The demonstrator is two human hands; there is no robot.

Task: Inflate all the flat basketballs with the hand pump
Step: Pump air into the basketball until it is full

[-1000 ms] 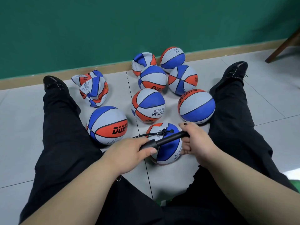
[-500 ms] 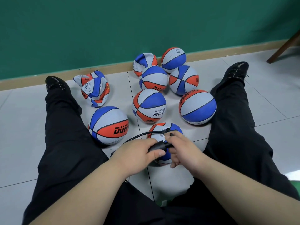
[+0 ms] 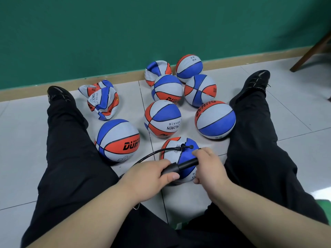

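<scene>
On the tiled floor (image 3: 295,111) between the person's outstretched legs, low in the middle of the frame, sits the half-filled basketball (image 3: 186,155). The hand pump (image 3: 184,165) lies across the top of it. The left hand (image 3: 148,176) is wrapped round the barrel and the right hand (image 3: 208,165) is closed on the handle end. The two hands are apart, with a short run of black shaft showing between them. The hose (image 3: 152,154) loops up from the left hand's side to the needle (image 3: 182,146), which is seated in the ball's top.

To pump well, I'd say hold the barrel hand steady and let only the right hand travel. That way the hose doesn't tug the needle sideways in the valve. Full, straight strokes should serve best, and the ball looks free to roll if it is leaned on.

Room is tight. The right thigh (image 3: 254,158) lies just beside the pulling hand, so the stroke has little space outward. A round "DUN…" ball (image 3: 117,139) sits against the left leg (image 3: 71,149).

Two crumpled flat basketballs (image 3: 103,102) wait at the upper left by the left shoe (image 3: 59,94). A dented basketball (image 3: 157,70) sits by the skirting board (image 3: 35,93), behind a cluster of round balls. Open floor lies outside both legs, and a chair leg (image 3: 311,52) slants in at the upper right.
</scene>
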